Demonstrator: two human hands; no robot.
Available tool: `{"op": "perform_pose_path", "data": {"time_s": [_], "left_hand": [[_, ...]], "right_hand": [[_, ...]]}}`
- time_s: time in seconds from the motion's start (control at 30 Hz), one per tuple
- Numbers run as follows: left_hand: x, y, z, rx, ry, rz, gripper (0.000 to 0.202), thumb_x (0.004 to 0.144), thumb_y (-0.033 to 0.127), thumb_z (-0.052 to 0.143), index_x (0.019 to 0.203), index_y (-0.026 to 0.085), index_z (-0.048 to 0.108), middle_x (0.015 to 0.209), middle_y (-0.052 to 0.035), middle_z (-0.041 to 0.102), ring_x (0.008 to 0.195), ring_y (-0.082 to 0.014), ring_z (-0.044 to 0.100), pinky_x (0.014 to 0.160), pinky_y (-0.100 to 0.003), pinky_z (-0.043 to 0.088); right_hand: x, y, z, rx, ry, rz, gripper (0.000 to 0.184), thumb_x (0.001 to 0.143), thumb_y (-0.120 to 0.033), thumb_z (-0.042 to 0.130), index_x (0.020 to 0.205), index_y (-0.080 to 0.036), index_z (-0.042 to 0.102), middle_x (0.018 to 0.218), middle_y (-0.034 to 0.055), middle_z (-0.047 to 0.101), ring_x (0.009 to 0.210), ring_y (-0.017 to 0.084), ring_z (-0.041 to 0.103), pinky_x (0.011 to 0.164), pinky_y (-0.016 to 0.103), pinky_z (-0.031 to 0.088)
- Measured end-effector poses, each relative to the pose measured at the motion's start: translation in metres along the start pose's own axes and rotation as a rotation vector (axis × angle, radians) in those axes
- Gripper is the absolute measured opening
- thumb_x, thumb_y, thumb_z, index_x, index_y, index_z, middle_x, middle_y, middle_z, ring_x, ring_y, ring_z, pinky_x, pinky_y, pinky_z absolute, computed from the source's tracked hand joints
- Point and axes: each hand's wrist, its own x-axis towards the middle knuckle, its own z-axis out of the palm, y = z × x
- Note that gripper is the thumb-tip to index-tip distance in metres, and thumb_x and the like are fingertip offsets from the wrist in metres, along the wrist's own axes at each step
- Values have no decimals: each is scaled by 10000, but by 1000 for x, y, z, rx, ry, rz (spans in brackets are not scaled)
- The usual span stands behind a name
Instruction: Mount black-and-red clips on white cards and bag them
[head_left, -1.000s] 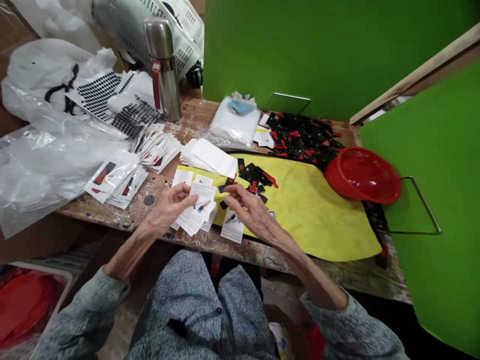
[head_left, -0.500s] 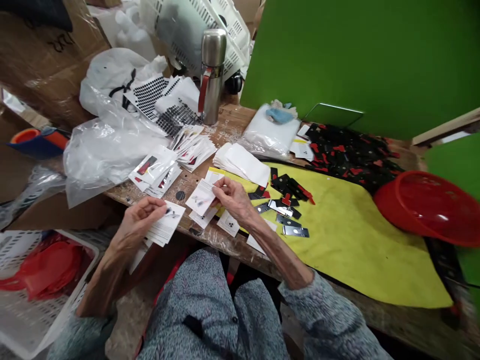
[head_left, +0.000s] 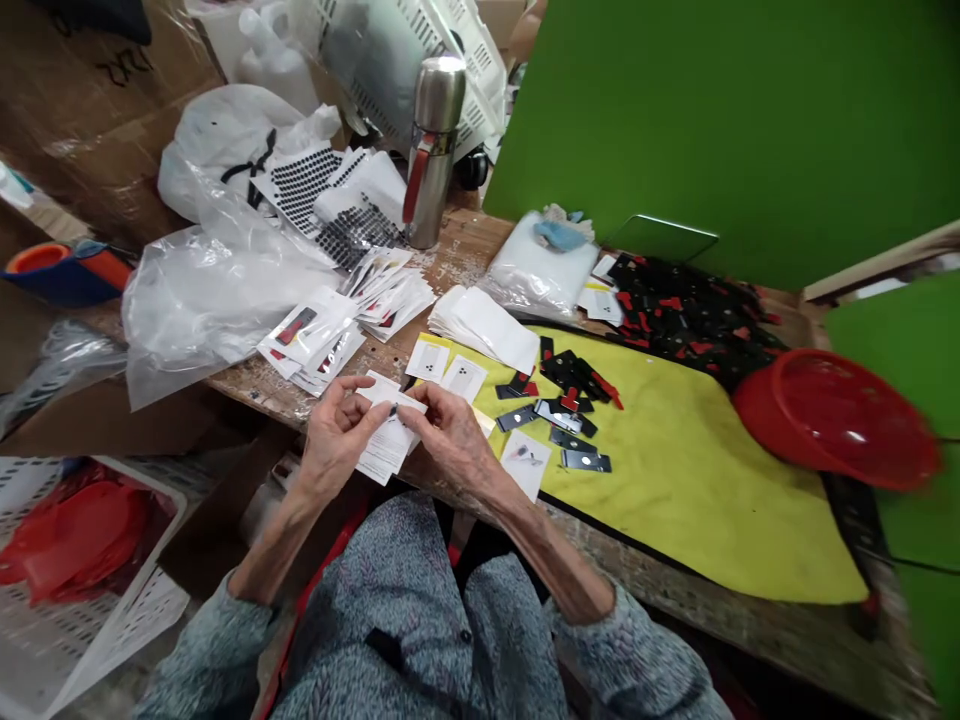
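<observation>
Paint-flecked wooden workbench (head_left: 469,250) runs in front of a green panel (head_left: 712,130), and both hands work just over its front edge. Between them is a printed white card (head_left: 386,445) with a tiny dark piece (head_left: 392,409) at its top edge. The left hand (head_left: 337,430) grips the card's left side between thumb and curled fingers, while the right hand (head_left: 450,435) pinches its right side, fingers closed near that dark piece.

Just beyond lie two dotted white cards (head_left: 446,367), partly on a yellow cloth (head_left: 675,500). On the cloth are black-and-red pieces (head_left: 570,400) and another printed card (head_left: 524,463). A stack of white paper slips (head_left: 484,328) sits beside the cloth's far edge, and a larger black-and-red heap (head_left: 690,310) lies past it. A red plastic bowl (head_left: 832,420) rests tilted at the cloth's right. Further left stand printed packets (head_left: 311,340), a clear plastic bag (head_left: 210,300) and a steel vacuum flask (head_left: 433,150).
</observation>
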Motion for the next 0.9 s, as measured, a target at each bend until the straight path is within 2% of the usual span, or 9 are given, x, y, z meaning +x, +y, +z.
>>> {"op": "perform_pose_path", "data": {"time_s": [0.2, 0.33, 0.4, 0.5, 0.6, 0.67, 0.77, 0.9], "left_hand": [[-9, -11, 34, -50, -266, -203, 537, 629, 348, 827, 1073, 241, 543, 830, 21, 700, 689, -152, 665, 614, -246, 517], [-15, -24, 57, 29, -326, -211, 486, 634, 365, 829, 1026, 221, 580, 758, 24, 680, 650, -142, 640, 580, -230, 499], [-17, -25, 68, 53, -350, -204, 457, 635, 364, 829, 1006, 213, 610, 714, 35, 650, 634, -126, 619, 576, -217, 490], [-16, -19, 82, 86, -354, -172, 417, 620, 368, 836, 957, 202, 654, 684, 40, 623, 620, -109, 592, 570, -200, 475], [-8, -9, 97, 113, -369, -149, 391, 586, 385, 851, 874, 185, 678, 706, 13, 653, 619, -115, 592, 560, -208, 474], [2, -3, 109, 131, -391, -130, 378, 567, 393, 856, 825, 178, 683, 709, 4, 662, 606, -116, 591, 544, -210, 468], [21, 4, 132, 150, -423, -113, 351, 566, 393, 848, 779, 171, 678, 692, 5, 657, 568, -104, 568, 508, -207, 440], [49, 6, 167, 158, -464, -109, 288, 575, 329, 819, 744, 164, 656, 626, 22, 624, 533, -89, 526, 487, -199, 392]], "right_hand": [[-31, 20, -16, 33, 232, 62, 142, 866, -358, 506, 830, -225, 538, 701, -30, 559, 616, 135, 502, 575, 248, 383], [-57, 28, -44, 1, 378, 96, 236, 870, -393, 500, 713, -219, 477, 656, -35, 501, 605, 129, 463, 567, 251, 353], [-72, 33, -75, 10, 427, 115, 268, 860, -432, 515, 705, -217, 473, 648, -32, 484, 604, 129, 446, 562, 253, 348], [-89, 47, -143, -28, 447, 129, 276, 830, -463, 550, 740, -205, 513, 679, -18, 515, 630, 132, 460, 577, 258, 367], [-96, 64, -215, -243, 523, 138, 289, 787, -468, 569, 694, -202, 508, 637, -28, 487, 594, 125, 424, 554, 262, 330], [-94, 75, -250, -409, 537, 170, 286, 791, -450, 551, 653, -209, 485, 611, -34, 468, 573, 125, 404, 548, 269, 304], [-87, 86, -277, -495, 567, 190, 270, 792, -404, 559, 619, -220, 464, 597, -28, 467, 574, 138, 404, 560, 281, 293], [-79, 86, -280, -523, 618, 168, 230, 783, -378, 616, 662, -229, 491, 679, 20, 539, 692, 190, 471, 655, 311, 357]]}}
